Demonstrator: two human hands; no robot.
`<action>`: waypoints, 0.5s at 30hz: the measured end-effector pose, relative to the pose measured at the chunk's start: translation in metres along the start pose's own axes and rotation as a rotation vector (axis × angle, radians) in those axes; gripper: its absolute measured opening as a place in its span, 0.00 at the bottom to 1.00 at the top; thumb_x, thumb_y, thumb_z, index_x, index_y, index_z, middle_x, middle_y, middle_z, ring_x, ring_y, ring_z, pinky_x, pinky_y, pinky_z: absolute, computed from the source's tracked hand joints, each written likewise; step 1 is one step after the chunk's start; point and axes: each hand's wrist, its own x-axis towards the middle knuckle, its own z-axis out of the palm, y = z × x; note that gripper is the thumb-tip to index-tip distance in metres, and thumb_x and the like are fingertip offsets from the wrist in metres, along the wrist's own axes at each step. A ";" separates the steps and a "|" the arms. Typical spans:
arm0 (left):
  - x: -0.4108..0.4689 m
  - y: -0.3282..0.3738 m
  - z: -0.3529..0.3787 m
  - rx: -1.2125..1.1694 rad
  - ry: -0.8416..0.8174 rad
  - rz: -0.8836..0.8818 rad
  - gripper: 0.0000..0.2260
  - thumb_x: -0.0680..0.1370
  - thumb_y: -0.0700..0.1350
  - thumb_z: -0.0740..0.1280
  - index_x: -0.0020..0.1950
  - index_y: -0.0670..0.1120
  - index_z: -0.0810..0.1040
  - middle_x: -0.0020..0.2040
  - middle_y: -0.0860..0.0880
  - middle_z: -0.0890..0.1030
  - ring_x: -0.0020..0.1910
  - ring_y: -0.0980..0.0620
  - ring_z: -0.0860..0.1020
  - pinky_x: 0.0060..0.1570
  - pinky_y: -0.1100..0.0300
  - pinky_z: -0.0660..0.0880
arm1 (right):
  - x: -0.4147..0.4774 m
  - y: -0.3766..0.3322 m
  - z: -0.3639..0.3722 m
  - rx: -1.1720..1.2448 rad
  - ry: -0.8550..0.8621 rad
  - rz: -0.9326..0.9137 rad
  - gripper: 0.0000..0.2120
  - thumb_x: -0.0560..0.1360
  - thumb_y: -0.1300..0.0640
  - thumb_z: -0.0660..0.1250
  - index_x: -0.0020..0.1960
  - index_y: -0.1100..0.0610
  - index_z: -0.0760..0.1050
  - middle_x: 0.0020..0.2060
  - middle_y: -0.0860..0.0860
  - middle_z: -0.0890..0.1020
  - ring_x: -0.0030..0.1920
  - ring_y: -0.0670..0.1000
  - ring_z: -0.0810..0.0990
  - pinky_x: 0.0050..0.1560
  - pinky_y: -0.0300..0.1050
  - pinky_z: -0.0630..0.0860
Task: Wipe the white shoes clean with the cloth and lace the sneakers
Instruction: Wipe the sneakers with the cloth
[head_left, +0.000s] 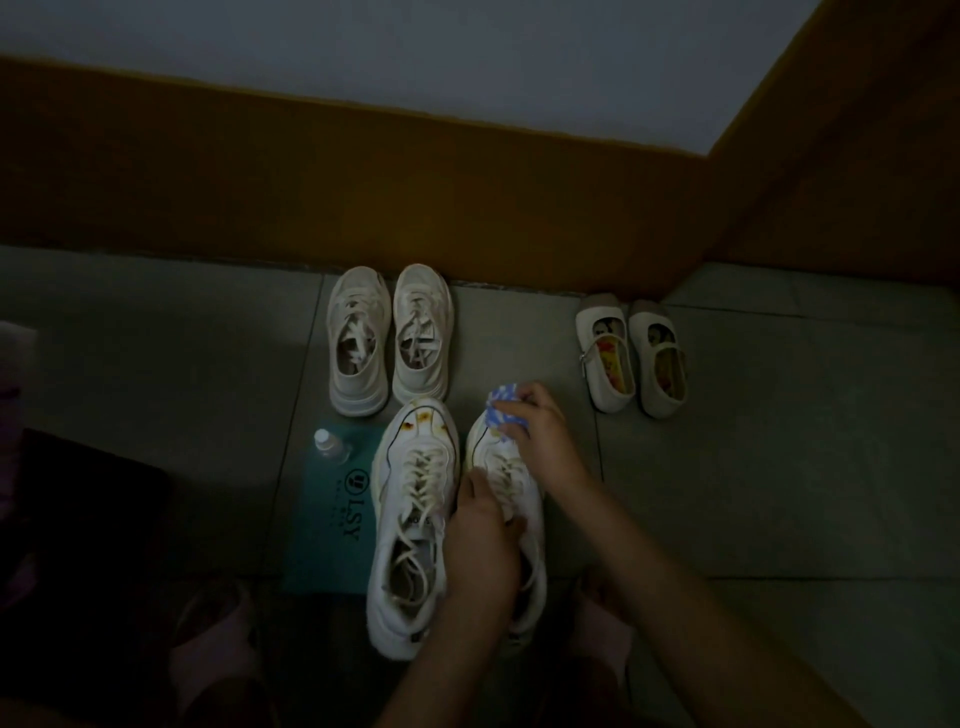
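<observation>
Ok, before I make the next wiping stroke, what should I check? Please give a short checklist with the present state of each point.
1. Cloth held: the right hand pinches the blue-and-white checked cloth. Ok.
2. Shoe steady: the left hand grips the white lace-up sneaker on the right at its laces. Ok.
3. Cloth placed: it lies on this sneaker's toe. Ok.
4. Toe clean under the cloth: hidden. Cannot tell.
5. Other shoe clean: the white lace-up sneaker on the left has brown stains on its toe. Not ok.
6. Small clear bottle within reach, on the teal bag. Ok.
</observation>
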 end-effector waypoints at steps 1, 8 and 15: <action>0.000 0.001 0.000 0.024 -0.007 0.000 0.30 0.77 0.48 0.63 0.75 0.41 0.53 0.74 0.43 0.61 0.72 0.47 0.62 0.71 0.56 0.59 | -0.005 0.003 -0.003 -0.002 0.007 -0.004 0.14 0.73 0.72 0.63 0.58 0.71 0.74 0.57 0.65 0.69 0.57 0.56 0.72 0.48 0.17 0.63; 0.001 -0.002 0.004 0.007 -0.020 -0.011 0.31 0.79 0.47 0.60 0.76 0.40 0.48 0.74 0.42 0.60 0.73 0.47 0.61 0.71 0.57 0.60 | -0.034 0.024 -0.015 -0.021 0.007 0.018 0.15 0.74 0.69 0.64 0.60 0.63 0.76 0.53 0.50 0.68 0.56 0.46 0.70 0.55 0.26 0.65; 0.000 -0.004 0.004 -0.057 -0.003 -0.021 0.30 0.78 0.45 0.62 0.76 0.40 0.51 0.73 0.41 0.64 0.71 0.46 0.64 0.69 0.56 0.63 | -0.055 0.042 -0.018 0.072 0.037 0.173 0.13 0.74 0.68 0.65 0.58 0.63 0.78 0.46 0.52 0.73 0.45 0.45 0.74 0.45 0.27 0.70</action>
